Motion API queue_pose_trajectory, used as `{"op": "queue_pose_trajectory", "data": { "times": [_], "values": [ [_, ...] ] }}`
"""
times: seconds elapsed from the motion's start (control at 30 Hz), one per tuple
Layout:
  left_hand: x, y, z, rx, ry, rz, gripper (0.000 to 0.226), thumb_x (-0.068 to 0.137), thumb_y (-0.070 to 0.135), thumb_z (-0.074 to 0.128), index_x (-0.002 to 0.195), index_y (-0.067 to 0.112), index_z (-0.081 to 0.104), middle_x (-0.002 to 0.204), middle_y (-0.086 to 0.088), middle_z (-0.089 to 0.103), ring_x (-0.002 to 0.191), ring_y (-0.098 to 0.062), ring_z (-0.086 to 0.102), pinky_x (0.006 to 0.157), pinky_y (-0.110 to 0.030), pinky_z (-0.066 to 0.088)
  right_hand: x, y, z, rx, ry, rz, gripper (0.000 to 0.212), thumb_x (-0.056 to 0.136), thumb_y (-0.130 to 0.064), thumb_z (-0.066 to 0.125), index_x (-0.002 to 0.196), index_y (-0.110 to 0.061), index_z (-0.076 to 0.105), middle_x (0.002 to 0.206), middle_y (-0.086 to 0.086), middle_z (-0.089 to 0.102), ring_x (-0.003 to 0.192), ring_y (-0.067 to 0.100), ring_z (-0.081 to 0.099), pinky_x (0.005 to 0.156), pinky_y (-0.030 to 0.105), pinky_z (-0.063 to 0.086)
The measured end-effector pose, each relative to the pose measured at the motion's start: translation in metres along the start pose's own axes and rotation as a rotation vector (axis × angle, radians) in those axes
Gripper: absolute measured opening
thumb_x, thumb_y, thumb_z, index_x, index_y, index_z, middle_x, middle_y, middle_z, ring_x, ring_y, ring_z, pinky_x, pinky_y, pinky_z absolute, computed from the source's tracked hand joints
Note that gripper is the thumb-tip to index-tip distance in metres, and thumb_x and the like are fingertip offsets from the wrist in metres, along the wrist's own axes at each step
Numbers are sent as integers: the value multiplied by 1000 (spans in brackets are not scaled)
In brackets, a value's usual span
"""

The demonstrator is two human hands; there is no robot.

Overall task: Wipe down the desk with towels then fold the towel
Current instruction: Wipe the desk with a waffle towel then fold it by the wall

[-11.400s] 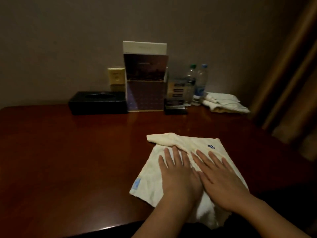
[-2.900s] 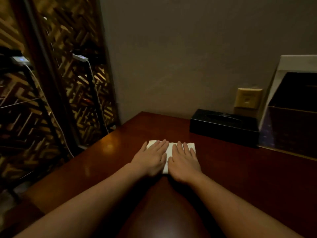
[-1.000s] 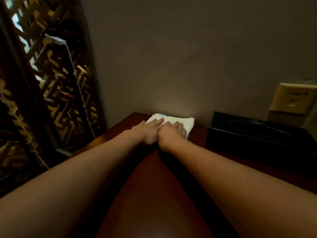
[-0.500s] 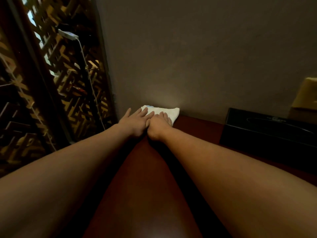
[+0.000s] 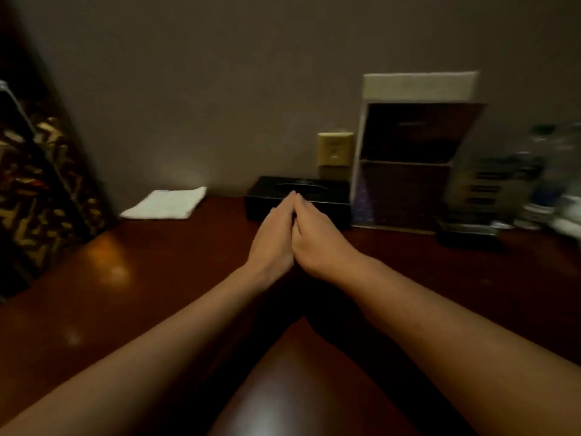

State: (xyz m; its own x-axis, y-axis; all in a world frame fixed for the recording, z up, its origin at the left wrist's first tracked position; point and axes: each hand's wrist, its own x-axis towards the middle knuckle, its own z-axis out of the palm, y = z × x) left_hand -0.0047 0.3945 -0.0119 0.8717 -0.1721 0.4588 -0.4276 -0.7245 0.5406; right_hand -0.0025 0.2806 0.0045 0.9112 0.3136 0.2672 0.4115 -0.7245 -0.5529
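Straight fingers of the left hand and right hand meet tip to tip, holding nothing, above the worktop. Just behind sits a black tissue box, its contents unclear. Beside it a stand holds dark booklets. The folded towel lies in the far left corner, against the wall.

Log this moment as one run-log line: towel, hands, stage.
towel: folded, flat, far left on desk | left hand: open, empty | right hand: open, empty, pressed against left hand | stage: fold looks done
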Motion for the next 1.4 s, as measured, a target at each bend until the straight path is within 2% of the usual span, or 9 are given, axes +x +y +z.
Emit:
{"op": "queue_pose_trajectory", "data": {
  "times": [0.07,0.27,0.5,0.63,0.87,1.0,1.1,1.3,1.4],
  "values": [
    [-8,60,40,-158,-40,55,41,104,30,51,144,24,48,150,5,50,131,4,46,114,-23,35,-45,42,-36,-23,31,94,55,108,-20,32,161,-9,22,161,13,36,150,26,36,123,45,31],
    [-14,203,159,-359,-275,75,42,98,21,62,138,26,53,137,8,59,124,-5,53,95,-10,39,-168,150,-156,-123,42,361,60,108,-20,36,165,-14,18,162,10,36,146,27,39,123,45,31],
    [17,306,267,-308,-433,63,46,93,13,56,139,18,57,140,-2,60,119,-8,55,95,-19,36,-250,261,-247,-232,138,586,58,101,-14,46,158,-25,40,157,7,44,145,26,40,121,38,33],
    [43,326,307,-208,-478,95,54,94,30,53,147,21,50,150,-2,51,133,-18,50,110,-30,38,-250,324,-271,-300,201,670,59,98,-17,55,155,-8,41,160,11,39,149,27,36,123,36,30],
    [76,319,347,99,-428,249,70,95,38,47,160,19,28,167,-5,26,151,-21,28,127,-42,15,-206,381,-291,-497,202,538,69,98,-23,65,158,-17,33,171,6,17,157,25,14,125,44,24],
    [87,320,356,94,-397,261,64,96,33,49,157,21,32,156,-1,43,146,-15,34,126,-41,9,-179,398,-290,-524,158,532,64,99,-25,65,157,-20,38,164,5,35,150,26,32,120,42,31],
    [88,319,356,108,-439,253,63,97,31,48,157,22,32,159,-1,39,150,-17,27,126,-44,4,-173,398,-289,-613,243,555,38,100,-16,58,137,-22,53,131,8,63,121,31,58,95,41,48],
    [76,328,336,94,-546,267,70,96,33,50,160,30,22,166,2,27,156,-20,9,123,-50,-11,-193,375,-302,-539,245,578,33,90,-25,73,119,-17,59,109,10,67,102,32,65,83,41,54],
    [55,332,318,-45,-551,262,78,93,35,58,160,33,17,160,5,38,147,-17,34,126,-51,11,-213,348,-304,-524,303,539,18,92,-23,67,109,-14,65,100,12,68,94,32,66,75,38,53]
  ]
}}
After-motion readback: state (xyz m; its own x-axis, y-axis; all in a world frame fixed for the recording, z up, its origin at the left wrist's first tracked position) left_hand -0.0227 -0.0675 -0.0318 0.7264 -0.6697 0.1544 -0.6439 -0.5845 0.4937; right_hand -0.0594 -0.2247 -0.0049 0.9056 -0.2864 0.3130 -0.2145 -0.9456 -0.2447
